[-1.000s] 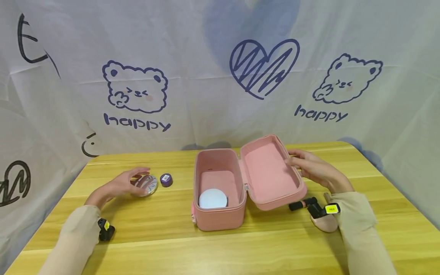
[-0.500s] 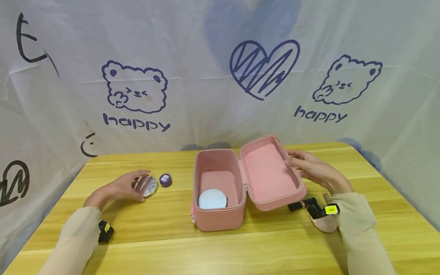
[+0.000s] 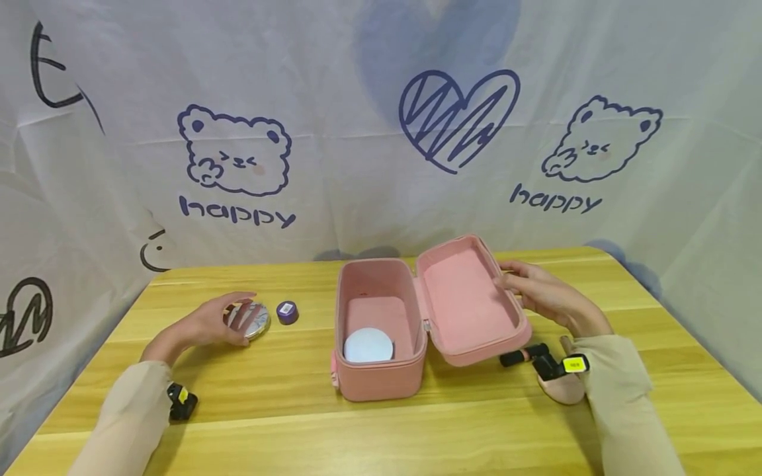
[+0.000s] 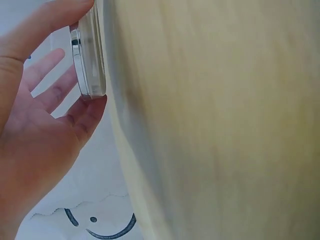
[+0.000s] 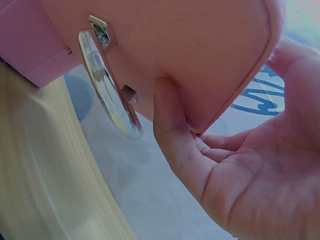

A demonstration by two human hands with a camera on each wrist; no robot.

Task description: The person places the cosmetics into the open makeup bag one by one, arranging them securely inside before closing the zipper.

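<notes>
On the left of the table, my left hand [image 3: 205, 324] holds a shiny round compact [image 3: 256, 320] between thumb and fingers. The left wrist view shows the compact [image 4: 91, 65] edge-on, close to the wood; I cannot tell whether it touches it. A small purple jar [image 3: 288, 313] stands just right of it. My right hand [image 3: 548, 294] grips the free edge of the pink case's lid [image 3: 467, 297], which is swung out to the right. In the right wrist view the thumb presses the lid's outer face, near a chrome handle [image 5: 107, 85]. A white round object [image 3: 368, 345] lies inside the pink case [image 3: 381, 383].
Under my right wrist lie a black tube with a pink band [image 3: 524, 355] and a beige rounded object [image 3: 561, 389], partly hidden by the wrist camera. Behind the wooden table [image 3: 286, 436] hangs a white cloth [image 3: 345, 165] with bear and heart drawings.
My left thumb and fingers have closed around the compact, which has shifted slightly to the left. The right hand and the lid have hardly moved.
</notes>
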